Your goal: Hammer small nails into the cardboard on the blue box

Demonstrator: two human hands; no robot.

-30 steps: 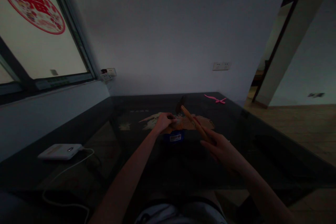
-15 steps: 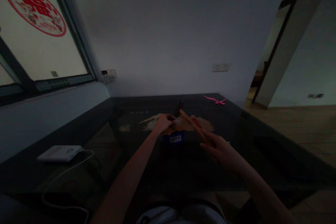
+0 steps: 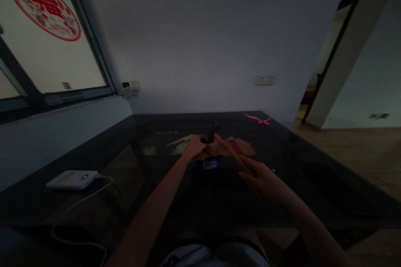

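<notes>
Dim tabletop; L hand hides what's pinched w/ its fingertips.

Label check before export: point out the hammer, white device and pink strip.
Hammer [image 3: 231,150], head view, on the wooden handle.
White device [image 3: 71,179], head view, on its top face.
Pink strip [image 3: 263,122], head view, on its right part.

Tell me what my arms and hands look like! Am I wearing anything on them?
Your left hand and right hand have no gloves. No sleeves cover your left forearm or right forearm, and no watch shows. It's too dark to check for rings.
</notes>
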